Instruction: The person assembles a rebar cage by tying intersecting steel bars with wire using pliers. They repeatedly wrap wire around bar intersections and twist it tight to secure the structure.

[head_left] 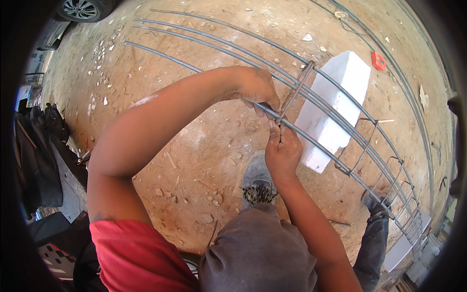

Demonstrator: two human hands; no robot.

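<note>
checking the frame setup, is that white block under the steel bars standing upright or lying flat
Lying flat. The white block rests on its long side on the dirt ground, running crosswise beneath the steel bars, its broad top face showing.

The left hand point(260, 90) covered the spot where the stirrup point(296, 90) met the steel bar point(321, 146), the thin wire between the fingers was too small to tell, and a car wheel point(85, 9) was cut off by the top edge.

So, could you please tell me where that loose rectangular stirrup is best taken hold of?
Probably by its near short end, from the person's side: the stirrup leans across the long bars, and that end sits clear beside both hands.
</note>
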